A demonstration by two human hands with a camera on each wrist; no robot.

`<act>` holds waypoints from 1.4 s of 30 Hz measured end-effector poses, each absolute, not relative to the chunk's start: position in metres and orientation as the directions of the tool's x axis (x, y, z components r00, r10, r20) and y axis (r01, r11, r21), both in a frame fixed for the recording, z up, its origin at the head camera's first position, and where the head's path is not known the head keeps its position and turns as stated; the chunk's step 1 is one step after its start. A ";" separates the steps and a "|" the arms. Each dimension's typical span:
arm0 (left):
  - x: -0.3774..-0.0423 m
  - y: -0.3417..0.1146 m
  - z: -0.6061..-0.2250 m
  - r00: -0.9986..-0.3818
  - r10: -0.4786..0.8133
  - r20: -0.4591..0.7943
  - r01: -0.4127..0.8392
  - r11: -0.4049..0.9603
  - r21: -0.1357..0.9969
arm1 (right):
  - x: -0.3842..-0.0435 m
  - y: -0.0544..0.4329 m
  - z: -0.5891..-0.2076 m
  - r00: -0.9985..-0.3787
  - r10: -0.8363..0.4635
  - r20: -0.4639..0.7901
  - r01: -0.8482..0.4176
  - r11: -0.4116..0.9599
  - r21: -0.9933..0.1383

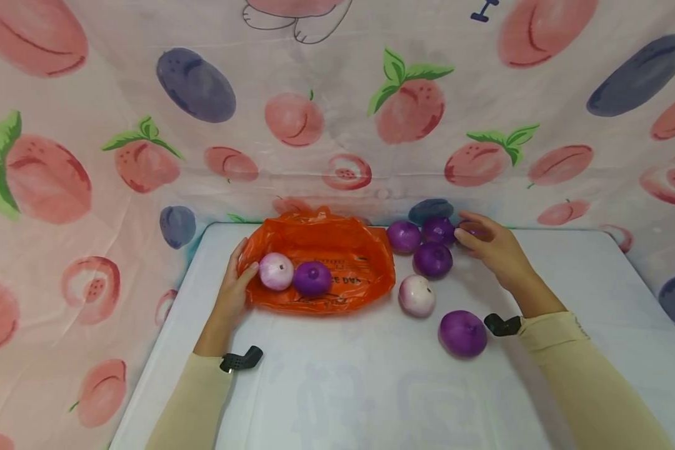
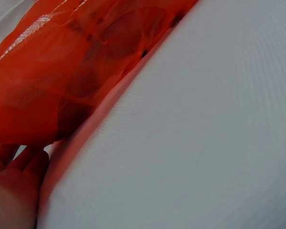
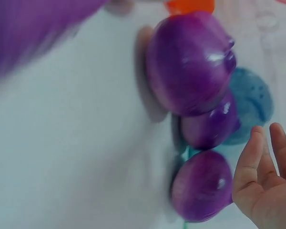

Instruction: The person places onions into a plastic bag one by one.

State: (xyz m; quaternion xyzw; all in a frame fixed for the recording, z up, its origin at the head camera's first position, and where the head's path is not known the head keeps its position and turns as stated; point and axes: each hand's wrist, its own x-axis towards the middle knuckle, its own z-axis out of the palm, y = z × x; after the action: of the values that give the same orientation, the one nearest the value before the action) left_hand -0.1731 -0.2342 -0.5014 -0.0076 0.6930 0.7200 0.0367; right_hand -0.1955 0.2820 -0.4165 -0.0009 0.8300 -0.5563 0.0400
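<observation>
An orange plastic bag (image 1: 365,289) lies with its mouth wide open, a pale pink-white onion (image 1: 275,272) and a purple onion (image 1: 312,279) inside. My left hand (image 1: 235,294) holds the bag's left side, thumb at the rim and fingers along the outside. In the left wrist view, its fingers (image 2: 31,160) meet the orange plastic. My right hand (image 1: 500,253) reaches to a purple onion (image 1: 472,229) at the table's back edge, partly hidden by the fingers. The right wrist view shows that onion (image 3: 202,186) beside the spread fingers (image 3: 250,160), not gripped.
Left of the right hand, several purple onions (image 1: 433,260) cluster by the bag. A whitish onion (image 1: 417,295) and another purple onion (image 1: 463,334) sit nearer the front of the white table (image 1: 337,381). A fruit-printed cloth (image 1: 337,131) hangs behind the table.
</observation>
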 end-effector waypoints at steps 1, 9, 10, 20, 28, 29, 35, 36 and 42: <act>-0.173 -0.234 -0.501 -0.997 0.044 -0.062 -0.063 -0.033 0.997 | -0.196 0.284 -0.419 -0.997 -0.035 -0.067 0.049 0.374 -0.926; -0.173 -0.234 -0.501 -0.997 0.042 -0.067 -0.069 -0.045 0.997 | -0.209 0.299 -0.439 -0.995 0.013 -0.101 0.099 0.337 -0.936; -0.173 -0.234 -0.501 -0.997 0.044 -0.067 -0.069 -0.051 0.996 | -0.210 0.300 -0.441 -0.995 0.018 -0.102 0.102 0.333 -0.937; -0.173 -0.233 -0.501 -0.997 0.045 -0.058 -0.061 -0.073 0.995 | -0.217 0.300 -0.453 -0.987 0.116 -0.110 0.145 0.358 -0.922; -0.174 -0.233 -0.502 -0.998 0.048 -0.045 -0.048 -0.069 0.996 | -0.221 0.303 -0.458 -0.981 0.161 -0.104 0.159 0.377 -0.913; -0.174 -0.233 -0.502 -0.998 0.048 -0.044 -0.047 -0.069 0.996 | -0.221 0.303 -0.459 -0.981 0.163 -0.104 0.160 0.384 -0.909; -0.175 -0.234 -0.504 -0.998 0.050 -0.044 -0.047 -0.073 0.996 | -0.221 0.307 -0.460 -0.976 0.177 -0.124 0.188 0.411 -0.892; -0.175 -0.234 -0.504 -0.998 0.049 -0.045 -0.049 -0.073 0.996 | -0.221 0.308 -0.461 -0.975 0.180 -0.128 0.193 0.416 -0.888; -0.175 -0.235 -0.505 -0.997 0.049 -0.053 -0.057 -0.078 0.995 | -0.225 0.311 -0.463 -0.971 0.194 -0.143 0.213 0.416 -0.884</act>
State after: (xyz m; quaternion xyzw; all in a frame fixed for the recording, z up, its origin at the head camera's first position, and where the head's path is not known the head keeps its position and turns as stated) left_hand -0.1754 -0.2347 -0.5052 -0.0029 0.6781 0.7341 0.0360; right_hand -0.2245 0.3114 -0.4627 0.1208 0.8415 -0.5265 0.0092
